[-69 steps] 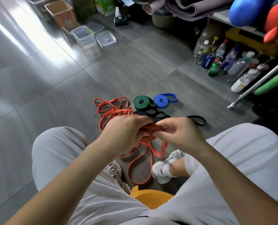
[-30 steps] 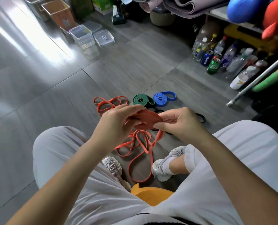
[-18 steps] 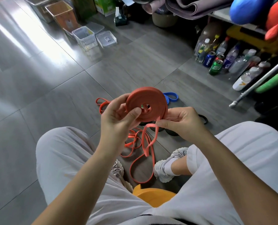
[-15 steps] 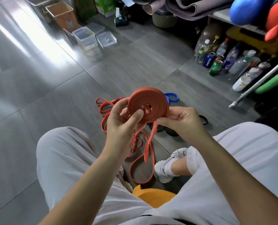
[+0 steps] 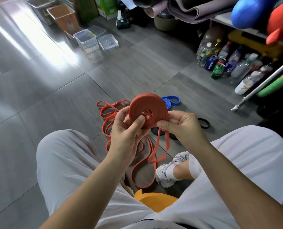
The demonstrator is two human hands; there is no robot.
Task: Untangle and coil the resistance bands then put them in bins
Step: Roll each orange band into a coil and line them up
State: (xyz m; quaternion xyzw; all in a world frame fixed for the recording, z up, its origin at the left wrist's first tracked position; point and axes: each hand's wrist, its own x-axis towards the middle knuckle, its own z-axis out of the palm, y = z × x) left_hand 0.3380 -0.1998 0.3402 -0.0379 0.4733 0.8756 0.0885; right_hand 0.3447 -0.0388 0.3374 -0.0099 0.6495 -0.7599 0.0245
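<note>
Between our two hands sits a flat, tightly wound coil of orange-red rubber resistance band. Our left hand pinches its lower left edge, thumb pressed on the face beside the centre hole, fingers curled behind. Our right hand pinches the lower right rim between thumb and forefinger. Just below the right fingers the unwound tail hangs as a loop. Under the hands, loose orange-red band loops sprawl on the grey tiled floor. Just beyond the coil lies a coiled blue band; right of the right hand lies a black band. Well beyond, two clear plastic bins stand side by side.
</note>
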